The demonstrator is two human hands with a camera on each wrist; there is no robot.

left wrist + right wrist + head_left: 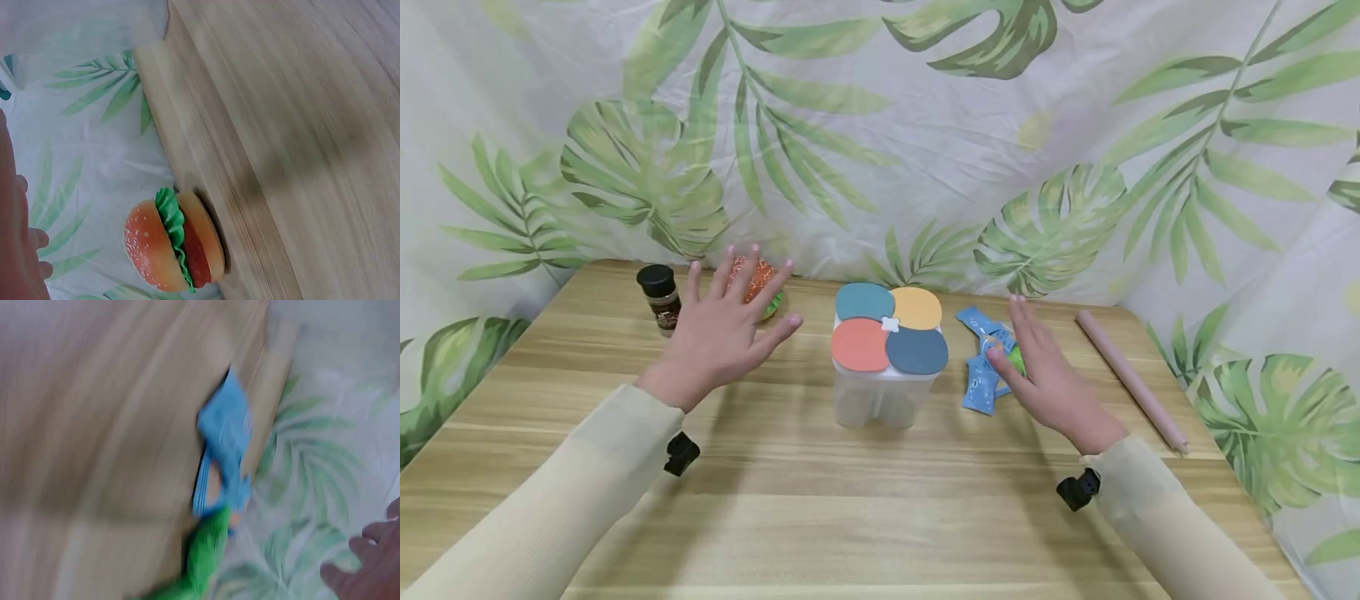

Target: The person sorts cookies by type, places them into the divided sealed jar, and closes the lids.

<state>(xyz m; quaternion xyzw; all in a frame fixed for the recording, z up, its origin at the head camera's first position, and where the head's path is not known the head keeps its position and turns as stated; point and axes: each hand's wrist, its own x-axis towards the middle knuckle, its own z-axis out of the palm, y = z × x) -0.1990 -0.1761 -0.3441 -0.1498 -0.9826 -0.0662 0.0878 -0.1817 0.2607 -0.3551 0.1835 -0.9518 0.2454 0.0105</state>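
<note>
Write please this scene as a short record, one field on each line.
left hand: fingers spread, holding nothing
right hand: fingers straight, holding nothing
between hands: translucent container, lid panels teal, yellow, red, dark blue
near left hand: burger, black-capped jar
near right hand: blue packets, green item
far right: pink rod
backdrop: leaf-print cloth

A squarish translucent plastic container (880, 404) stands upright, its lid's rounded panels lying closed: teal at ten o'clock, yellow at two, navy at four, coral at eight. At the container's ten o'clock, a toy hamburger (178, 247) with seeded orange bun and green frill sits upright; at three, printed blue sachets (981, 379) lie overlapping.
</note>
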